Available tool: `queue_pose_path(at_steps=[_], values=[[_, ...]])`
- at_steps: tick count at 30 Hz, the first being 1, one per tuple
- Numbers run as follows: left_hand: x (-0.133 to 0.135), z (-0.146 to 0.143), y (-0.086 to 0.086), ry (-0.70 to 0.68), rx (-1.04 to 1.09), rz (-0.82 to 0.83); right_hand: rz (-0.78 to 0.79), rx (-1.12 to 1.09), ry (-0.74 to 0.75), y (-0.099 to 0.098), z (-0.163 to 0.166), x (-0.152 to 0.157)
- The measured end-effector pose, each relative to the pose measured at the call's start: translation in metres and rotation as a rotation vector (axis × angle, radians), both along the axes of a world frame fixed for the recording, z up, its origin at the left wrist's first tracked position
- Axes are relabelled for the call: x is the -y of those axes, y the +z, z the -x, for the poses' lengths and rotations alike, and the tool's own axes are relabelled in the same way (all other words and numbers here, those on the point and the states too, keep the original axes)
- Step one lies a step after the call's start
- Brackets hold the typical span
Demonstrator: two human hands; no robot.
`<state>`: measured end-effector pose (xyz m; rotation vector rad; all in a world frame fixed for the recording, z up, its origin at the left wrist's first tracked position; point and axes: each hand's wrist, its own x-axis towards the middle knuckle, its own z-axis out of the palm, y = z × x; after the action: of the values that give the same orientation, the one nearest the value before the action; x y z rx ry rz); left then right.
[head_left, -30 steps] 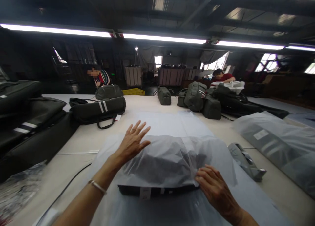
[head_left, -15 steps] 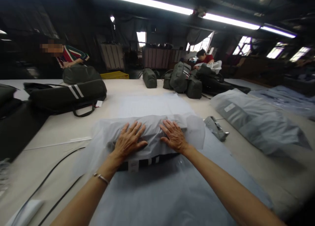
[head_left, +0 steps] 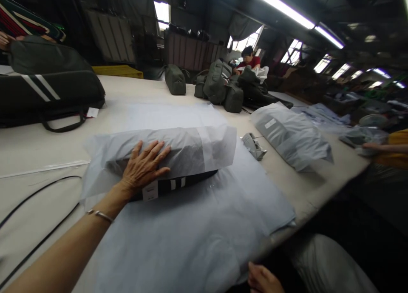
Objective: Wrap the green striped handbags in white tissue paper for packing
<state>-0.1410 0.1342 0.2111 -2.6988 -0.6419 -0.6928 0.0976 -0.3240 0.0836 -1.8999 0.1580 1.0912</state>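
Observation:
My left hand point(head_left: 144, 166) lies flat, fingers spread, on a dark bag wrapped in white tissue paper point(head_left: 178, 150). The bag's black edge with white stripes and a paper tag point(head_left: 150, 192) shows below the wrap. It rests on a large sheet of tissue paper point(head_left: 191, 233) on the work table point(head_left: 38, 148). My right hand point(head_left: 263, 279) is low at the table's near edge, off the bag; its fingers are mostly out of frame.
A black striped bag point(head_left: 47, 93) lies far left. Green bags point(head_left: 219, 86) are piled at the back near a seated person point(head_left: 247, 59). A plastic-wrapped bag point(head_left: 290, 135) and a small grey pouch point(head_left: 253, 145) lie right. Black cords point(head_left: 38, 191) cross the table left. Another person's arm point(head_left: 385, 147) is at far right.
My right hand has left the wrapped bag and dropped to the table's near edge. My left hand stays pressed on it. The view has swung rightward.

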Motion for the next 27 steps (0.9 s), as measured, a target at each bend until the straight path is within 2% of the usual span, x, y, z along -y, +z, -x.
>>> queue_pose_path(at_steps=[1,3,5,9,14,22,27], values=[[0.000,0.000,0.000,-0.001,0.003,0.004,-0.021,-0.148,-0.096,-0.014,0.011,0.014],[-0.001,-0.001,0.001,-0.007,0.008,0.004,-0.134,-0.313,-0.257,-0.029,0.031,0.021],[-0.002,-0.001,0.002,-0.016,0.008,-0.005,-0.227,-0.345,-0.368,-0.032,0.046,0.012],[-0.003,-0.002,0.003,-0.030,0.021,-0.023,-0.268,-0.386,-0.463,-0.032,0.057,-0.002],[-0.003,-0.002,0.001,-0.047,0.056,-0.021,-0.280,-0.395,-0.535,-0.033,0.063,-0.003],[-0.004,-0.002,0.001,-0.079,0.103,0.035,-0.353,-0.369,-0.465,-0.004,0.069,-0.032],[-0.004,-0.002,0.000,-0.078,0.113,0.025,-0.364,-0.336,-0.475,0.000,0.074,-0.034]])
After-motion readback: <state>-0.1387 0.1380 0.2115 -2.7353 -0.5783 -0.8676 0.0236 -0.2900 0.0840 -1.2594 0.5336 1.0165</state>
